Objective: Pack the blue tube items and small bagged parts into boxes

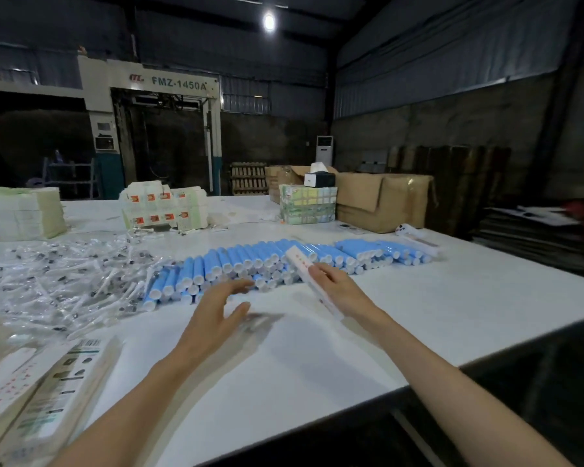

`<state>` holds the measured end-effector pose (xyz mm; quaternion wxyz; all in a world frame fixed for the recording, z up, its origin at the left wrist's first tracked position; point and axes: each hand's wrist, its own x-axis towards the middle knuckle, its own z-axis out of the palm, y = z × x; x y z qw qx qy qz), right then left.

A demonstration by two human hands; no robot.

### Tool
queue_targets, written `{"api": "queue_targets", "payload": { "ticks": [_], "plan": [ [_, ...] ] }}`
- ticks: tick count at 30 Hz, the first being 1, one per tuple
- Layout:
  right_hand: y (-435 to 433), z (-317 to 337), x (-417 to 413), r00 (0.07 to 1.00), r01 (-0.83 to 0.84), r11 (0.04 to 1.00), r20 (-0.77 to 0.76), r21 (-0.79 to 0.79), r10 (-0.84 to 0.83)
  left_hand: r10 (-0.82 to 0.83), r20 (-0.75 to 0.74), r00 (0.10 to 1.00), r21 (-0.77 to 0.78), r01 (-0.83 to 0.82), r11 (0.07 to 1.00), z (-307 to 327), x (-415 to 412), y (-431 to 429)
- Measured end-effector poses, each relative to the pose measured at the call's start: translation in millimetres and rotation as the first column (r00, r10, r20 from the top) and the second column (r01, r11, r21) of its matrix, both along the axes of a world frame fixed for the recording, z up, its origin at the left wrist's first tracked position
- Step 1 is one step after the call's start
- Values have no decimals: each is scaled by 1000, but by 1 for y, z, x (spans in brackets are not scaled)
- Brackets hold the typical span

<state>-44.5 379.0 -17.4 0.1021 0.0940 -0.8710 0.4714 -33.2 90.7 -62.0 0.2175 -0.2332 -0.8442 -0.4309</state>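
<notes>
Right hand (339, 289) grips a slim white box (298, 261) at the near edge of the blue tubes (236, 264), which are stacked in a long row mid-tabletop (418, 315). Left hand (216, 310) is empty with fingers spread, just short of the tubes. Bagged parts (58, 281) are heaped at left, flat boxes (44, 382) at near left. Risk: a sloppy grab likely nudges the stack and the round tubes roll off. The box, held one-handed, may tilt so a tube misses its opening.

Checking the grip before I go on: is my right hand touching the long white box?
Touching. The head view shows the right hand gripping the long white box, with its fingers lying over the box's side.
</notes>
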Motion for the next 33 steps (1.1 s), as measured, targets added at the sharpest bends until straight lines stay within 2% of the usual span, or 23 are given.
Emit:
{"api": "queue_targets", "payload": {
  "ticks": [2,5,10,14,20,27,30,33],
  "plan": [
    [44,-1,3,985,171,961,-50,216,-164,3,-53,999,-100,-9,995,-3,2,4],
    [107,-6,9,923,360,768,-84,530,-375,-13,-110,994,-168,-6,986,-4,3,4],
    [184,-10,24,827,429,507,-99,748,-554,5,-95,995,-203,-24,979,-1,4,2],
    [224,-15,28,761,454,407,-108,793,-640,9,-94,996,-214,-29,976,-1,3,-2],
    [258,-7,20,705,470,339,-116,815,-699,-6,-98,995,-243,-18,970,-4,-1,-1],
    [275,-23,15,703,406,344,-49,847,-709,-10,-101,995,-251,-16,968,-5,-3,1],
    [270,-25,12,684,409,282,-88,868,-724,-24,-101,995,-273,-4,962,-8,-5,1],
    [251,-23,6,698,443,208,-190,872,-690,-30,-89,996,-281,4,960,-8,-7,-2]
  ]
}}
